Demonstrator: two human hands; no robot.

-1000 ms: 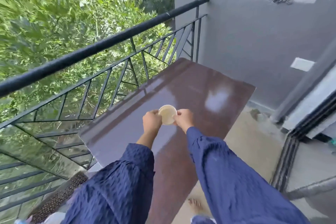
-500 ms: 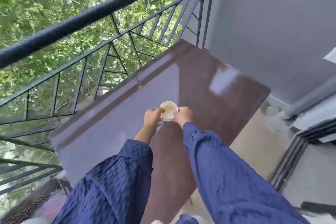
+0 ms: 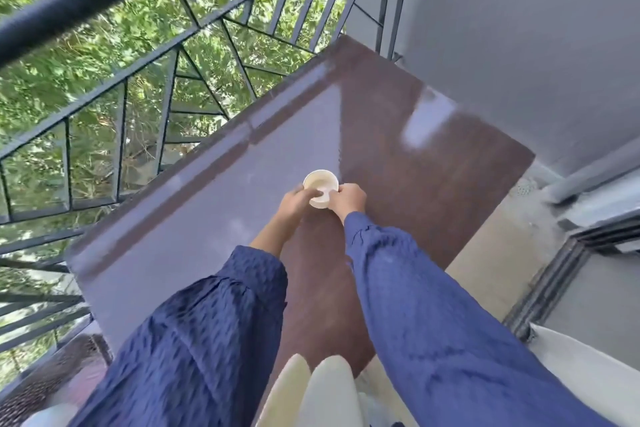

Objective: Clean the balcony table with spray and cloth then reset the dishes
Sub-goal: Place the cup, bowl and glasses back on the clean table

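Balcony table [image 3: 207,253] glossy; left hand [image 3: 294,199] and right hand [image 3: 348,199] grip small cream bowl [image 3: 320,184].

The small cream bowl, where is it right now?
In the head view the small cream bowl sits mid-frame over the brown table, held between the left hand and right hand, railing off to the left.

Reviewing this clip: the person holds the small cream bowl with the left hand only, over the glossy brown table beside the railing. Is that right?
Not quite. The head view shows both hands on the small cream bowl: the left hand grips its left side and the right hand its right side. The rest holds: it is over the glossy brown table beside the railing.
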